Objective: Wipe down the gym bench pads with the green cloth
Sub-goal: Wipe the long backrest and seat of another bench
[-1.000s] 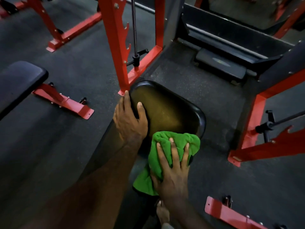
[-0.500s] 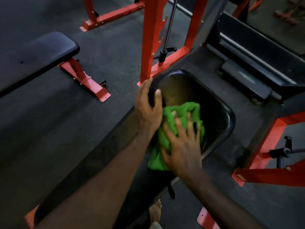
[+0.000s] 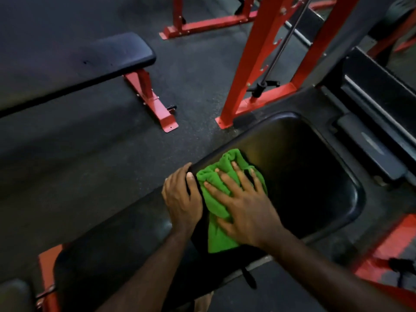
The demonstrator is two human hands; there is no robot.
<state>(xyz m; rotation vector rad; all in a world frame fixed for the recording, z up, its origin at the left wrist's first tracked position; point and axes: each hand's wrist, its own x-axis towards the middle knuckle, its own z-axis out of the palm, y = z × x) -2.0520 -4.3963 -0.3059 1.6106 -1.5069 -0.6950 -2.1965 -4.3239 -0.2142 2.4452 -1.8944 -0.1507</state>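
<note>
The green cloth is being pressed flat under the spread right hand, now shifted over beside the left hand, which is clasped on the pad's edge; that side is likely being covered, the far end remaining.

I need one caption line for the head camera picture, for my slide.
Right hand presses the green cloth flat on the black bench pad while the left hand grips the pad's edge.
</note>
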